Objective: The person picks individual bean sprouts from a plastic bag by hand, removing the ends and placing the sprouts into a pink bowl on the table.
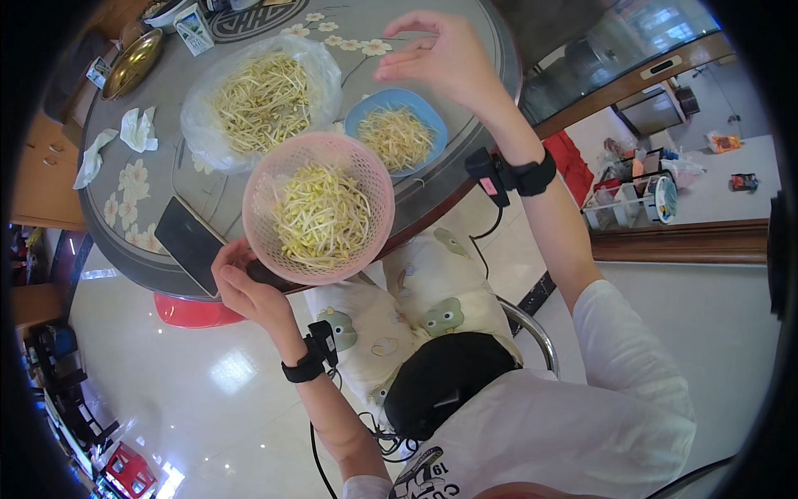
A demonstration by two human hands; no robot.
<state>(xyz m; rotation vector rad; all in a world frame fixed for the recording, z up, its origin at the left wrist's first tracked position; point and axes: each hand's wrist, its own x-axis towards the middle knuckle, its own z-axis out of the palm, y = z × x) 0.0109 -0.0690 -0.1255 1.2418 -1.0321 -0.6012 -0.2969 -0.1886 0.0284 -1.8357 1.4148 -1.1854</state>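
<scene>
A pink perforated plastic basket holds yellow-headed bean sprouts at the table's near edge. My left hand is at the basket's lower left, fingers curled by its rim. Their tips are partly hidden, so a grip on the basket cannot be made out. High over the far right side, my right hand is raised with fingers bent and apart, nothing visible in it. Below it, a light blue bowl contains thin, pale sprout pieces. Behind the basket, a clear plastic bag lies spread open around more sprouts.
A dark-screened device lies left of the basket on the round table. Crumpled tissues, a brass-coloured dish and a small carton are farther off. A red stool is under the table edge. Cables hang from both wristbands.
</scene>
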